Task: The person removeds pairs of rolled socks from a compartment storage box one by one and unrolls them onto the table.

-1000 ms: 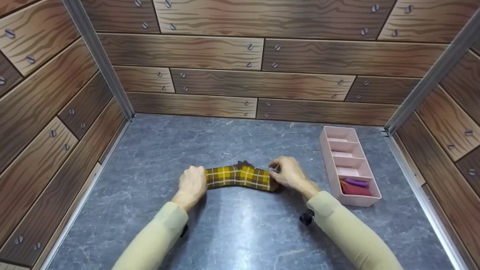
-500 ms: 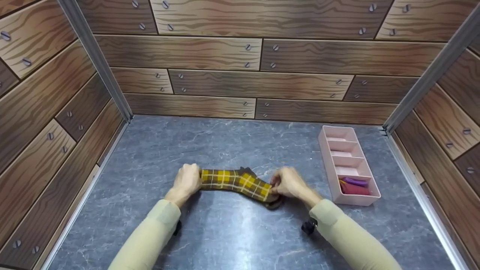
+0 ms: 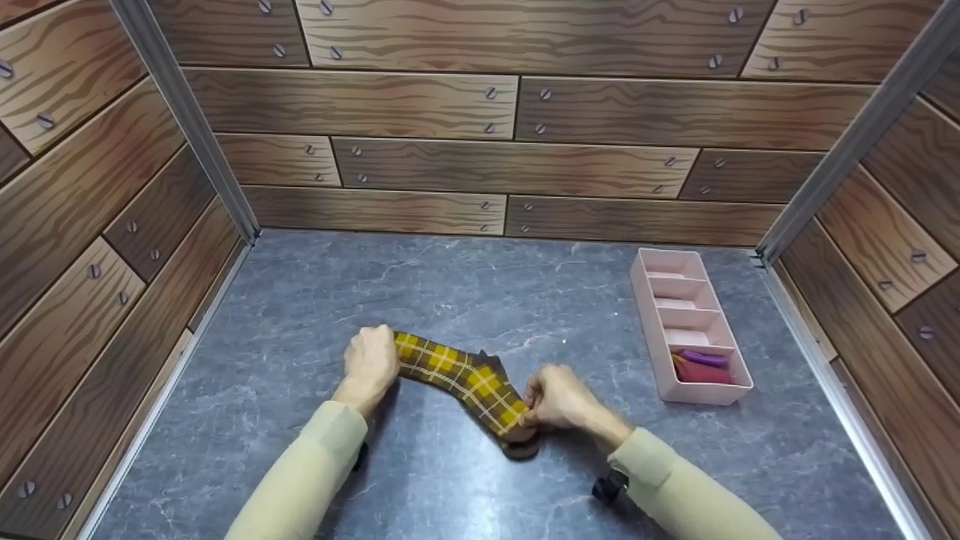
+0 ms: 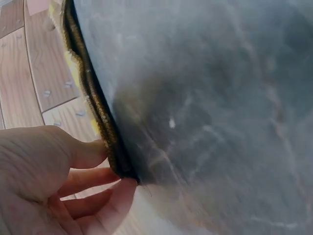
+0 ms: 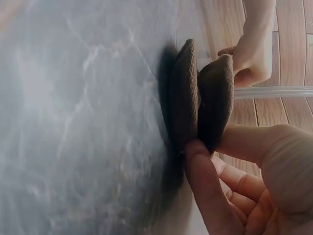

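Observation:
A pair of yellow-and-brown plaid socks (image 3: 457, 369), one laid over the other, stretches at a slant between both hands, close over the grey tabletop. My left hand (image 3: 370, 364) pinches the cuff end, its thumb and fingertips on the layered edge (image 4: 93, 93) in the left wrist view. At the toe end, my right hand (image 3: 561, 397) pinches the socks between thumb and fingers. Two plain brown toes (image 5: 215, 98) show in the right wrist view, stacked and slightly parted at their tips. Brown heels (image 3: 491, 363) stick up midway along the far side.
To the right stands a pink divided box (image 3: 652, 337) with several compartments in a row. Its nearest compartment contains folded red and purple cloth (image 3: 703, 367). Wood-patterned walls (image 3: 420, 161) enclose the grey tabletop (image 3: 420, 285) at the back and both sides.
My right hand has taken hold of the toe end and drawn it toward the front, so the socks now slant. The left hand keeps the cuff, shifted slightly left.

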Demonstrator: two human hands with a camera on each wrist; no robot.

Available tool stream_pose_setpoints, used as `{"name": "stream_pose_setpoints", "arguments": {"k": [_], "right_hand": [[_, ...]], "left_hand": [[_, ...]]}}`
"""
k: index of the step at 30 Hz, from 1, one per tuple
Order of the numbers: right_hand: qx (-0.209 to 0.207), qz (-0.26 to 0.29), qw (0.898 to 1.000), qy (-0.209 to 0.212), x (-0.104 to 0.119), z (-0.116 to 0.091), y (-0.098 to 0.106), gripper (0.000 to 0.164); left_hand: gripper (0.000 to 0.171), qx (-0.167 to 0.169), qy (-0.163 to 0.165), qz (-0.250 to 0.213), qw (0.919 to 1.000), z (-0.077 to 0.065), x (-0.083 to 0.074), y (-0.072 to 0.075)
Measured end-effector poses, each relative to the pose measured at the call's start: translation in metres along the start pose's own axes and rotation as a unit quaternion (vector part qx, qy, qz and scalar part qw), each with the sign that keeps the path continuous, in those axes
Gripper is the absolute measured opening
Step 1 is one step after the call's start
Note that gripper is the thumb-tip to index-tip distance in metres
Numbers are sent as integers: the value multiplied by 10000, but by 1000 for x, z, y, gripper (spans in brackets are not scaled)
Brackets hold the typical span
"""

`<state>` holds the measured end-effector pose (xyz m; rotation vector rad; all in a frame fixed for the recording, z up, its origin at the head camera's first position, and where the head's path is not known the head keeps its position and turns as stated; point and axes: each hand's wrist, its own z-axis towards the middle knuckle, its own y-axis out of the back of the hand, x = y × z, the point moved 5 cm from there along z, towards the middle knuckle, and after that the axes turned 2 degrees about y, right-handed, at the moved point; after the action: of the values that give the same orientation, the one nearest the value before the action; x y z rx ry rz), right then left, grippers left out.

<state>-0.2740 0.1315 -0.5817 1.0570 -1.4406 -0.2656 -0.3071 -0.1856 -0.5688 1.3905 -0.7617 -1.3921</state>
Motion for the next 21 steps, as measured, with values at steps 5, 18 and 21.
{"name": "stream_pose_setpoints", "arguments": {"k": [5, 18, 21], "right_hand": [[39, 145, 9999, -22, 4, -7, -9, 23], [53, 6, 9999, 158, 43, -11, -51, 25], [65, -40, 9995, 299, 54, -12, -55, 25]], "left_hand": [[12, 241, -13, -239, 9994, 8, -1, 0], [17, 685, -981, -498, 9916, 36, 21, -3], [21, 585, -998, -614, 9914, 38, 21, -6]]}}
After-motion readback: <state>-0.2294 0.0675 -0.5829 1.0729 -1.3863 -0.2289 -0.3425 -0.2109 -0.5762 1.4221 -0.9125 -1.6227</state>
